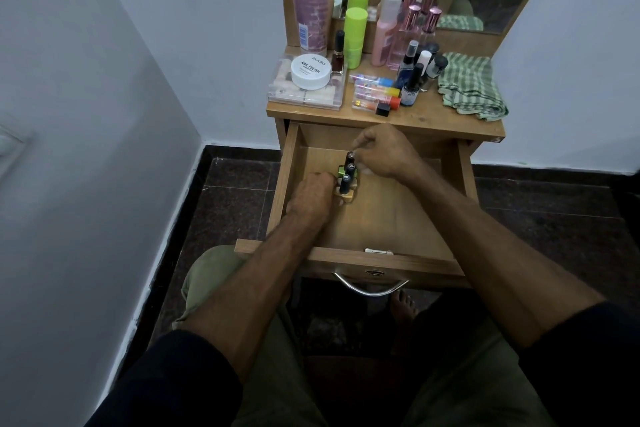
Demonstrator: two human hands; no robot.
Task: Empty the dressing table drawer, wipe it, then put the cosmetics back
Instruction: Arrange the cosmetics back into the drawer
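Standing nail polish bottles in the drawer

My left hand (313,196) curls against the nail polish bottles (347,177) mid-frame in the drawer (391,215); my right hand (384,151) pinches the rear cap. Packed upright, they could topple if I nudge one. Cosmetics and a checked cloth (471,85) crowd the bench (446,118), upper frame; white walls, dark floor.

The person wore dark navy sleeves (180,381) pushed up above the elbows, leaving both forearms bare. Olive-green trousers (214,274) covered the knees. One bare foot (403,305) was visible below the drawer.
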